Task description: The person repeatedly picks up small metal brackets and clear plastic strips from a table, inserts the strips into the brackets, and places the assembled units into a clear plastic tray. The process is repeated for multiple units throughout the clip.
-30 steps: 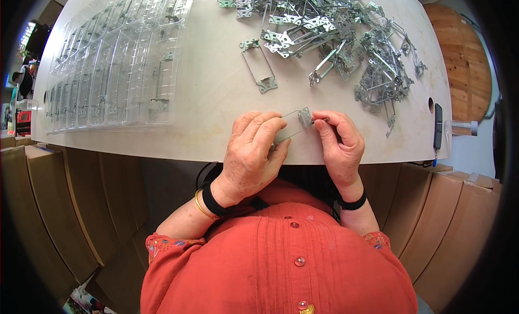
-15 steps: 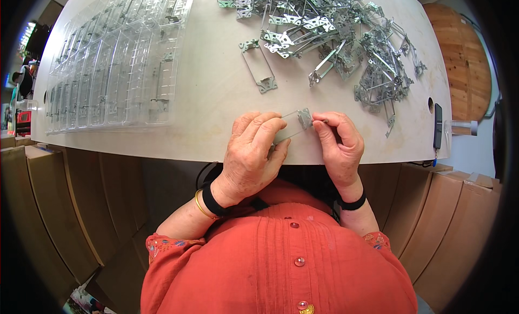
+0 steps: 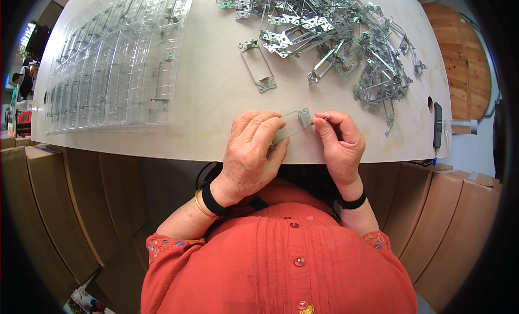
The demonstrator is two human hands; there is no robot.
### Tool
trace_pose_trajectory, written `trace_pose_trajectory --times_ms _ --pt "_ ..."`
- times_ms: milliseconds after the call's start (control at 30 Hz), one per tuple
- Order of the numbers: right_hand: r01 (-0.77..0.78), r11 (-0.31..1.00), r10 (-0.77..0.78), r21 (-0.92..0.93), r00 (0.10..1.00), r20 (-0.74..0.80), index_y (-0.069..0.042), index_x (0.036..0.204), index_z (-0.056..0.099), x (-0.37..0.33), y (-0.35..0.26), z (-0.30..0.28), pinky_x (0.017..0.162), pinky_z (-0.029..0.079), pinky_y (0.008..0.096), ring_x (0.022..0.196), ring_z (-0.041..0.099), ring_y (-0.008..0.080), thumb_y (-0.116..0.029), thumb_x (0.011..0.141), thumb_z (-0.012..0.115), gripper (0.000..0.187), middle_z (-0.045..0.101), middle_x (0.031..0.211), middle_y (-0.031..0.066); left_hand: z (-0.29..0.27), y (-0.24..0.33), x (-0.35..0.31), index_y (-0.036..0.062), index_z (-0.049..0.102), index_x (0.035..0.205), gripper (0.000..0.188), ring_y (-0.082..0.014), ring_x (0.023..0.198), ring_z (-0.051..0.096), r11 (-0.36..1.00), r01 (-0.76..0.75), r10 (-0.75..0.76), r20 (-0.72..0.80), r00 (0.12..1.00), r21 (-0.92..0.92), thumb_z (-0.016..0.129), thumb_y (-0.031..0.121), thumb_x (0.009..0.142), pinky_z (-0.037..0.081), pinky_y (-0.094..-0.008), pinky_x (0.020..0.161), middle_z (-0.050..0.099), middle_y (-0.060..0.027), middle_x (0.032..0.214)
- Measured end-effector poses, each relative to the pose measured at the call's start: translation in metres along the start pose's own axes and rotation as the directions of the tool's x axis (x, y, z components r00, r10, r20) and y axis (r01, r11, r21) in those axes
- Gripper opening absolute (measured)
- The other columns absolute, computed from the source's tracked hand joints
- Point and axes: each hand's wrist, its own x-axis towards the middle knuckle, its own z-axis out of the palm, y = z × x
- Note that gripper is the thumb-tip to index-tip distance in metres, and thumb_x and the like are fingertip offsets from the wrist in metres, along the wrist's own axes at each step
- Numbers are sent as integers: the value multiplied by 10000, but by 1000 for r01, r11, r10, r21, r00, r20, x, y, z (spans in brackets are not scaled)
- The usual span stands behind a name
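Holding in the left hand (image 3: 251,146), with curled fingers above and thumb below, a silvery rectangular metal frame (image 3: 304,118) with thin side rails and a pierced end plate, over the near edge of the broad off-white bench (image 3: 211,103), with that plate pointing right. Pinching in the right hand (image 3: 344,143), between thumb and forefinger, a small thin dark piece (image 3: 327,119), just beside the plate (too tiny and too covered to tell its full shape, or whether touching). Keeping both hands almost exactly as a second ago, with the same grip, the same pinch and no clear shift of the frame. Likewise unchanged past the fingers, on the bench: a loose silvery oblong metal bracket (image 3: 258,67), lying slanted, and, farther back and to the right, a tangled heap of silvery metal brackets (image 3: 330,30). Also just as before, off to the left: clear plastic compartment trays (image 3: 128,70) with metal parts in them. At the right edge, without visible change, a slim black oblong object (image 3: 438,127).
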Motion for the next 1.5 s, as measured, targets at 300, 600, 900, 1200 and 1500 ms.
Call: trace_pose_trajectory --times_ms 300,600,900,1200,1500 --pt "35 999 -35 -3 999 -25 -16 1096 736 -1 0 0 759 527 220 812 642 68 -1 981 791 128 744 964 26 -1 1 0 20 675 1139 402 -327 1062 713 1000 -4 4 5 1000 2 835 -16 772 510 -477 1038 738 -154 1162" --pt "217 972 -220 -86 975 -23 -20 1075 724 -3 3 -2 768 552 272 830 674 142 9 953 809 152 749 1003 85 0 -1 -2 23 670 1145 418 -325 1034 715 1000 -9 9 2 1000 -9 830 -23 761 513 -472 1029 739 -152 1160" --pt "273 959 -276 -77 961 -27 -15 1090 718 -3 4 -2 797 568 289 858 703 174 4 961 800 154 751 1013 108 -2 2 0 33 673 1143 438 -338 1005 683 999 -6 6 -8 1000 -31 825 -46 740 516 -438 959 741 -147 1153" --pt "51 911 -21 409 997 -78 -9 1163 665 -2 0 -5 830 578 271 903 700 120 -44 1046 728 138 737 1034 66 -1 1 -1 32 675 1150 450 -323 991 674 1000 5 -5 1 1000 -17 823 -54 734 517 -419 939 743 -136 1148" --pt "-51 963 54 264 999 -4 -18 1191 660 -1 1 0 837 545 230 898 675 83 -58 1060 716 148 721 1025 29 -3 4 -3 18 660 1191 485 -344 1015 678 1000 9 -9 12 1000 11 826 -53 740 521 -434 942 731 -157 1178"
